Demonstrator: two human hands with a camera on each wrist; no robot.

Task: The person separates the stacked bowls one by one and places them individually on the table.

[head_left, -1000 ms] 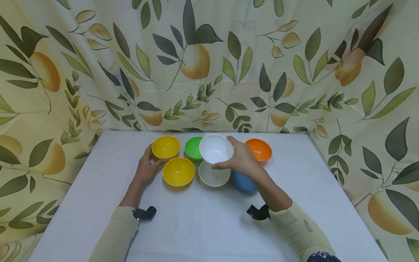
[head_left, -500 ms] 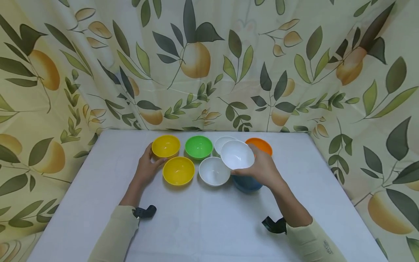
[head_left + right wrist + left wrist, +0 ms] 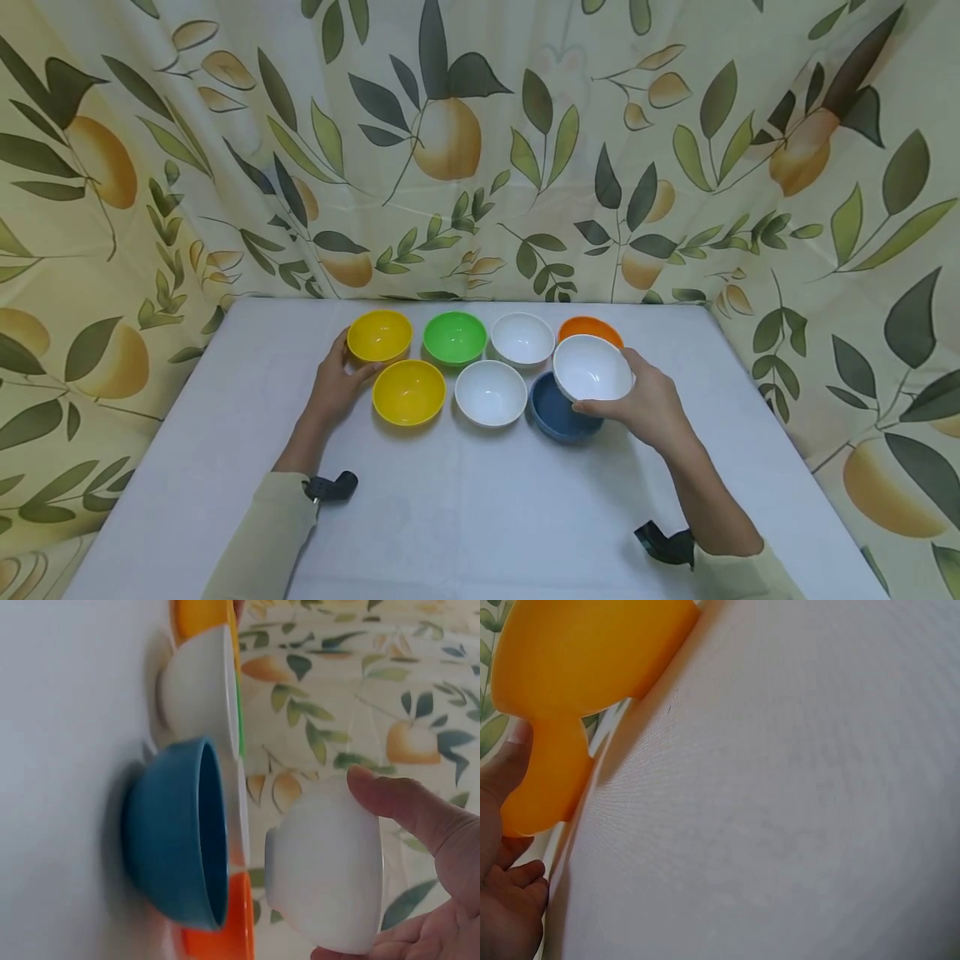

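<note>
In my right hand (image 3: 648,400) is a white bowl (image 3: 592,368), held by the rim between thumb and fingers. It hangs above the blue bowl (image 3: 562,412) and partly covers the orange bowl (image 3: 587,327). The right wrist view shows the held white bowl (image 3: 326,870) apart from the blue one (image 3: 169,836). My left hand (image 3: 339,379) grips the far yellow bowl (image 3: 379,337) at its left side, its thumb in front; the left wrist view shows that thumb against the yellow bowl (image 3: 551,776). A second yellow bowl (image 3: 408,393) stands just in front.
A green bowl (image 3: 455,339) and a white bowl (image 3: 522,340) stand in the back row, another white bowl (image 3: 491,394) in the front row. All rest on a white-covered table (image 3: 450,517). A patterned curtain (image 3: 480,167) hangs behind the table's far edge.
My right hand has carried the white bowl rightward and a little nearer, from over the white bowls to over the blue one. The left hand has stayed at the yellow bowl.
</note>
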